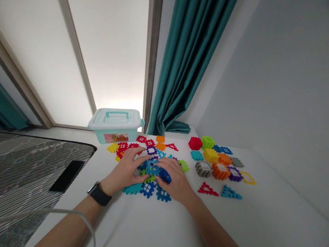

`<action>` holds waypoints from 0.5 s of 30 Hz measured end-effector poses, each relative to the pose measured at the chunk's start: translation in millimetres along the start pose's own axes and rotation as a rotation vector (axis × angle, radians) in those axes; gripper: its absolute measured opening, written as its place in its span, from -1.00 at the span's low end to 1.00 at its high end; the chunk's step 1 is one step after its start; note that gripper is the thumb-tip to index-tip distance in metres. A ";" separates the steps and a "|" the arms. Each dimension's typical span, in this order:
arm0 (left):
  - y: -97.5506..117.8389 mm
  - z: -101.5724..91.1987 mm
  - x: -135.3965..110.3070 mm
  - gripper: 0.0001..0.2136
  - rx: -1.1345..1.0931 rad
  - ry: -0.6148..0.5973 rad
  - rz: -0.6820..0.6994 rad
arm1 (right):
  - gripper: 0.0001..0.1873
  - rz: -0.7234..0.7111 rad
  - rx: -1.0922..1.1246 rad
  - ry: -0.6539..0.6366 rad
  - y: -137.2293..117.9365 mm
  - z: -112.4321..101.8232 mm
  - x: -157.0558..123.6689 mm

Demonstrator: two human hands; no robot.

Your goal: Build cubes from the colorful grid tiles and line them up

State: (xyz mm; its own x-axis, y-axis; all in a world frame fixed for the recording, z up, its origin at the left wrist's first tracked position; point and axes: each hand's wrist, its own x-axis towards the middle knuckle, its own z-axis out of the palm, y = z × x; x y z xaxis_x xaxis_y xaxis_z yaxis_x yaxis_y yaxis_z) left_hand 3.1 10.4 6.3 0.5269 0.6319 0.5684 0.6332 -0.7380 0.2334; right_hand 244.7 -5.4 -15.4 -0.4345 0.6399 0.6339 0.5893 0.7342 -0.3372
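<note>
Both of my hands meet over a blue block assembly [152,168] made of interlocking plastic tiles on the white table [156,222]. My left hand [125,171], with a dark watch on its wrist, grips the assembly from the left with fingers curled. My right hand [175,178] grips it from the right, its fingers wrapped round the blue pieces. Loose blue and teal square tiles [148,189] lie just in front of my hands. Red, purple and orange tiles [148,144] are scattered behind them.
A pale teal lidded storage box [115,125] stands at the back left. To the right lie several stacked tile bundles [218,164], a red triangle [208,189] and a teal triangle [231,192]. A black phone [67,175] lies on the grey striped mat [19,172]. A white cable [58,212] crosses my left forearm.
</note>
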 end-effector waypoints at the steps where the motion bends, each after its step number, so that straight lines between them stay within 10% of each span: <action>1: 0.3 -0.3 0.1 -0.48 0.000 0.002 0.002 | -0.66 0.001 0.000 0.001 -0.5 0.0 -0.1; 15: 10.4 3.0 1.0 -0.53 -0.325 0.040 -0.164 | -0.81 -0.163 -0.105 0.109 -1.7 -8.8 0.1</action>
State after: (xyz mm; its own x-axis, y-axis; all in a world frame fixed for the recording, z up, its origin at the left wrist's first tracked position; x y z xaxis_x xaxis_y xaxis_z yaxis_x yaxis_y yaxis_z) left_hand 11.9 4.1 7.0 0.4066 0.7428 0.5319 0.4910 -0.6687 0.5584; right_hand 249.6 -8.6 -8.7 -0.4569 0.4823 0.7475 0.5876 0.7945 -0.1535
